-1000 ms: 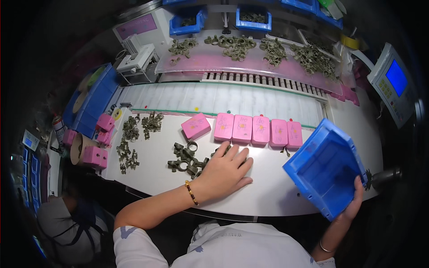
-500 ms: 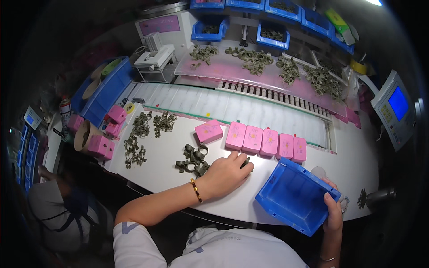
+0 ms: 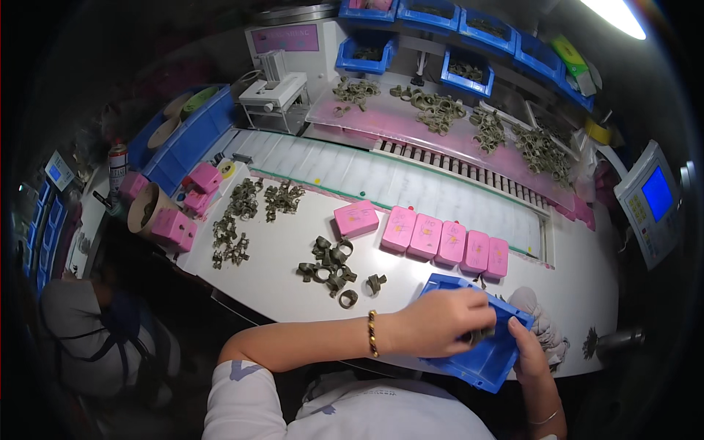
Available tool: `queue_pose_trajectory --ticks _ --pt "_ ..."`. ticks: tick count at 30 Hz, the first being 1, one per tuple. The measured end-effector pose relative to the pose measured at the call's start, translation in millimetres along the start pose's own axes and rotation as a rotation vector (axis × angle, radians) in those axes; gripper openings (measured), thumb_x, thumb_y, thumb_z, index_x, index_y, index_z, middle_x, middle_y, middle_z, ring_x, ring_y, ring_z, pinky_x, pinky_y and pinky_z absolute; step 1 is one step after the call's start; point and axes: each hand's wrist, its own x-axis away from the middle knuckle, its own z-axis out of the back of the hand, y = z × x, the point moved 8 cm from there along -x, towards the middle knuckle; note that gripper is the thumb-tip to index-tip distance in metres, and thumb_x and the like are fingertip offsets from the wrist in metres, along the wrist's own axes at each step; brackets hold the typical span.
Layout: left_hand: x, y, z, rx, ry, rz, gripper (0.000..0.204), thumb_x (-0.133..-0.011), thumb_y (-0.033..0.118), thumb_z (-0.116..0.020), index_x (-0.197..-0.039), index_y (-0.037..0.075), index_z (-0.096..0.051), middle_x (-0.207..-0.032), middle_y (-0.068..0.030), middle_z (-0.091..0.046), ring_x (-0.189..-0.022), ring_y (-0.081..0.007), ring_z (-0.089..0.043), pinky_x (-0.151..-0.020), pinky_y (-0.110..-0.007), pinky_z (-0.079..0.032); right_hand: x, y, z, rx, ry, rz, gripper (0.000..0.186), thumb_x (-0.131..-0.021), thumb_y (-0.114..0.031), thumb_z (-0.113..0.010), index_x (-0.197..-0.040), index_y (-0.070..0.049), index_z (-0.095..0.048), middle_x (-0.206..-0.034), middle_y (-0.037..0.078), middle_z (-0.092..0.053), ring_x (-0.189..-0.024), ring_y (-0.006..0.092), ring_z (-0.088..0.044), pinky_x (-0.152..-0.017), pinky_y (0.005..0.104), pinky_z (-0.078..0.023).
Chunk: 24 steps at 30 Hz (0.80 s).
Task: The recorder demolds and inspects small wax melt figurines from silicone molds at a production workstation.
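Observation:
My left hand [image 3: 455, 323] is closed on a dark olive ring part [image 3: 480, 335], over the inside of a blue plastic bin [image 3: 477, 364]. My right hand [image 3: 529, 352] grips that bin by its right rim, thumb on the edge. Left of the bin, a loose group of olive ring parts [image 3: 330, 271] lies on the white worktop [image 3: 286, 301]. A row of pink blocks [image 3: 402, 228] stands behind the bin, with a separate pink block [image 3: 356, 218] at its left. A greyish crumpled item [image 3: 550, 337] lies right of the bin.
Smaller olive pieces [image 3: 238, 220] lie at left. Behind are a roller conveyor [image 3: 455, 170], a shelf [image 3: 367, 117] with ring heaps and hanging blue bins [image 3: 466, 81]. A control panel [image 3: 649, 202] stands right, a blue crate [image 3: 183, 150] left. A seated person [image 3: 103, 345] is at lower left.
My left hand has moved right from the ring group to over the bin, carrying a part. The bin was lowered and tilted differently in my right hand. The view has shifted.

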Motion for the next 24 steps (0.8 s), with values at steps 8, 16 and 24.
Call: queue_pose_trajectory --ticks 8,16,24 --pt "17 -4 13 -0.037 -0.13 0.043 0.032 -0.084 0.023 -0.076 -0.109 0.006 -0.064 -0.103 -0.0107 -0.065 -0.096 -0.0305 -0.065 -0.081 -0.041 -0.053 -6 13 2 0.004 -0.023 -0.03 0.052 -0.099 -0.035 -0.058 -0.138 -0.002 -0.047 -0.131 0.01 -0.055 -0.124 0.0188 -0.048 -0.109 0.0365 -0.033" --pt "106 -41 115 -0.825 0.273 0.427 0.068 -0.071 0.052 -0.083 -0.124 0.015 -0.064 -0.137 -0.0179 -0.048 -0.13 -0.0401 -0.043 -0.107 -0.054 -0.034 -5 6 4 -0.009 -0.008 -0.011 0.049 -0.1 -0.034 -0.056 -0.137 -0.003 -0.048 -0.129 0.009 -0.055 -0.121 0.018 -0.049 -0.108 0.0355 -0.034" --pt "126 -59 94 -0.865 0.163 0.426 0.053 -0.075 0.043 -0.08 -0.117 0.014 -0.067 -0.128 -0.0133 -0.055 -0.115 -0.0339 -0.052 -0.095 -0.046 -0.043 -10 4 1 0.022 -0.026 -0.007 0.045 -0.101 -0.034 -0.055 -0.135 -0.004 -0.048 -0.127 0.008 -0.055 -0.12 0.0168 -0.048 -0.108 0.0347 -0.033"
